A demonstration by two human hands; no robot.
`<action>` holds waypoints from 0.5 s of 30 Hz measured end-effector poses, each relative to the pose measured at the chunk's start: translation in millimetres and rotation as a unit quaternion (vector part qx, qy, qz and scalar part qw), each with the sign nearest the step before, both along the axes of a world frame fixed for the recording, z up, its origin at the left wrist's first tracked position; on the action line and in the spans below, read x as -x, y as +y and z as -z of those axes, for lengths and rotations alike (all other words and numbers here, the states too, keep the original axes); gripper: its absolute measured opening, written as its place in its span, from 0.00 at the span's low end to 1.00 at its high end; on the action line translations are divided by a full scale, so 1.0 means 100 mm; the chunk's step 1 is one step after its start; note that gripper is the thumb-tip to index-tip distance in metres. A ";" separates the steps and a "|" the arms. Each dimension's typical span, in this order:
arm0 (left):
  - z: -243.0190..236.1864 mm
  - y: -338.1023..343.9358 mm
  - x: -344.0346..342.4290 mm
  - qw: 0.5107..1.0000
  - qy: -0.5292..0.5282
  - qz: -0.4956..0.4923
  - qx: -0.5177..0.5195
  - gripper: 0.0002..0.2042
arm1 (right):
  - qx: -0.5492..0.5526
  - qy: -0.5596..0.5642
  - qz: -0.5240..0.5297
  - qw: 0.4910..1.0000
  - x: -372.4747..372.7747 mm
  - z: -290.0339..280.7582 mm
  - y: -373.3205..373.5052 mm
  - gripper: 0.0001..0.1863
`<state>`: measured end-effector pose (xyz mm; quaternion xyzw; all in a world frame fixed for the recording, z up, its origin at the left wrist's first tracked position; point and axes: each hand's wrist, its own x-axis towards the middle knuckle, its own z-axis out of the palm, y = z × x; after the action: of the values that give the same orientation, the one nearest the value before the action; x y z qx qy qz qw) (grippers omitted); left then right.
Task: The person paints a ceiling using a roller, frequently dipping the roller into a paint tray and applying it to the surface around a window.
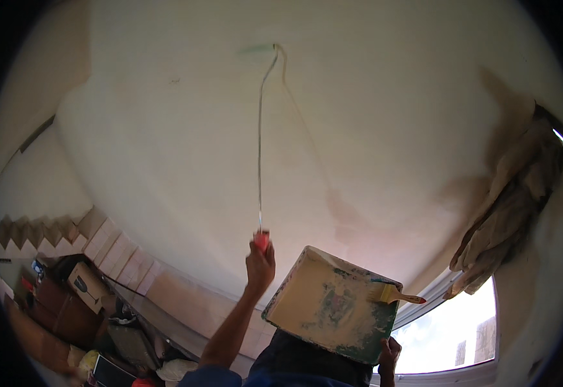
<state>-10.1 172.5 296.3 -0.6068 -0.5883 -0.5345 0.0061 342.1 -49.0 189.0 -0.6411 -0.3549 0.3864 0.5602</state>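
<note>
My left hand (260, 266) is raised and wrapped round the red handle of a long-rod paint roller (259, 142). The thin metal rod runs up to a small roller head, blurred and greenish, at the pale plastered surface (184, 129). Lower right, my right hand (390, 350) grips the near right corner of a paint tray (294, 290); some of its fingers are hidden by the tray. The tray is tilted and coated with cream paint over dark green patches. A paintbrush (404, 297) lies across its right side, bristles inward and its orange-brown handle past the rim.
A brown cloth (504, 200) hangs at the right, above a bright window (449, 329). Lower left are a cardboard box (86, 287), brown furniture (62, 313) and several jumbled items. A zigzag stepped edge (33, 235) and a row of pale tiles (123, 258) run along the left.
</note>
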 end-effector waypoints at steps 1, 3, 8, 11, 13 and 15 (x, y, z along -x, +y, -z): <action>-0.21 0.16 0.01 1.000 -0.002 0.010 -0.024 0.13 | 0.005 -0.006 -0.006 1.000 -0.02 0.01 0.00 0.11; -0.35 0.28 0.03 0.999 -0.009 0.018 -0.041 0.13 | -0.012 0.007 0.007 1.000 -0.03 0.06 -0.01 0.11; 0.09 -0.03 0.30 0.999 0.035 0.003 -0.026 0.16 | -0.007 -0.010 0.012 1.000 0.05 0.04 -0.06 0.12; 0.49 -0.44 0.41 0.997 -0.019 0.011 0.068 0.17 | -0.019 -0.006 0.010 1.000 0.07 -0.03 -0.09 0.13; 0.55 -0.55 0.47 0.998 -0.010 0.027 0.058 0.16 | -0.014 -0.041 -0.005 0.999 0.02 -0.05 -0.15 0.14; 0.48 -0.39 0.58 0.997 0.016 0.041 0.056 0.16 | -0.014 -0.031 -0.002 0.999 0.02 -0.10 -0.14 0.15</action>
<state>-68.1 133.6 247.9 -0.6383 -0.5914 -0.4911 -0.0408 339.9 -62.8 199.0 -0.6441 -0.3784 0.3627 0.5571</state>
